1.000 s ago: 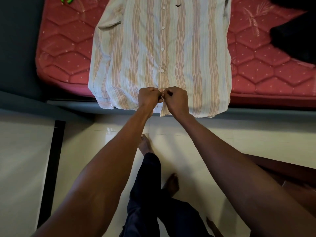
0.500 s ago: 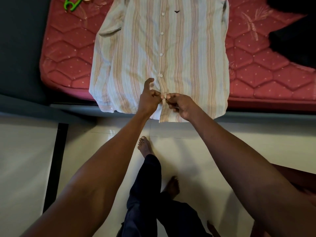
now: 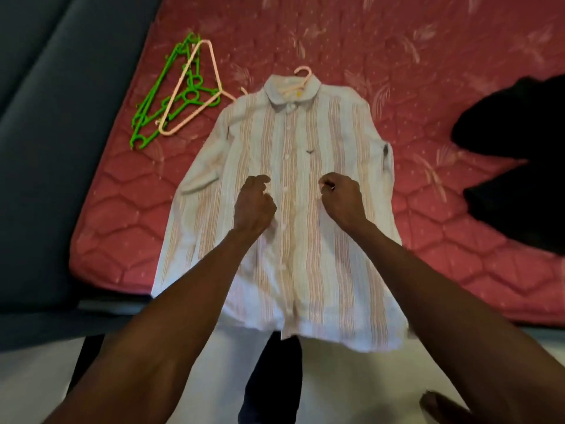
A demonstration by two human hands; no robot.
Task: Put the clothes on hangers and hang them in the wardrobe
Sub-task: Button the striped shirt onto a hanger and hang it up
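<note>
Red quilted mattress (image 3: 397, 71) fills most of what I see, its cover stitched in hexagons with pale leaf prints, sitting on a dark blue-grey frame (image 3: 46, 148) that runs along its left side and near edge. Below that is pale, glossy floor (image 3: 351, 387).

Spread flat on the mattress, front up and buttoned, lies the striped shirt (image 3: 308, 240): thin woven cloth in white with orange-pink bands, a row of small white buttons down the middle, a rounded collar at the far end, its hem hanging just over the near edge. A pink hanger hook (image 3: 302, 71) sticks out of the collar.

To the left of the shirt lies a loose pile of plastic hangers: green hangers (image 3: 171, 96) with round loops, and one pink hanger (image 3: 195, 87) on top of them. At the right lies a black garment (image 3: 513, 166), crumpled.

Over the middle of the shirt, either side of the buttons, my left hand (image 3: 255, 206) and my right hand (image 3: 341, 200) are both curled with nothing in them.
</note>
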